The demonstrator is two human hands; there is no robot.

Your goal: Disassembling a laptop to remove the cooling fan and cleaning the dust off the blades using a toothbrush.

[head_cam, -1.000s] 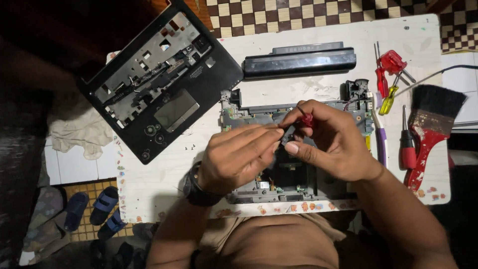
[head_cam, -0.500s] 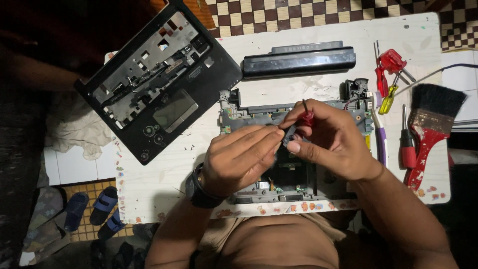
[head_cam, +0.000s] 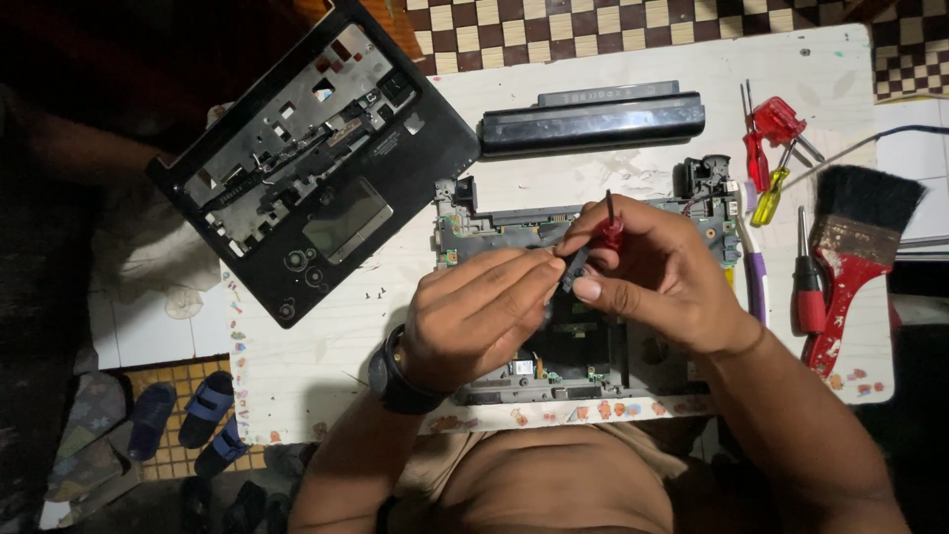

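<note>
While both hands are being kept together over the opened laptop base [head_cam: 514, 232], a small black part [head_cam: 572, 269] is being pinched between the fingertips of the left hand [head_cam: 479, 316] and the thumb of the right hand [head_cam: 657, 272]. A red-handled screwdriver [head_cam: 611, 229] is also being gripped in the right hand, its shaft sticking up past the fingers. What kind of part is being held cannot be told. Beneath both hands, the circuit board of the base is being partly covered. Up and to the left of the left hand, a black palmrest cover [head_cam: 316, 168] is lying tilted on the white table [head_cam: 326, 346]. Beyond the right hand, a long black battery [head_cam: 591, 119] is lying; to its right, more screwdrivers [head_cam: 776, 148] and a red-handled brush [head_cam: 855, 257] are lying.
</note>
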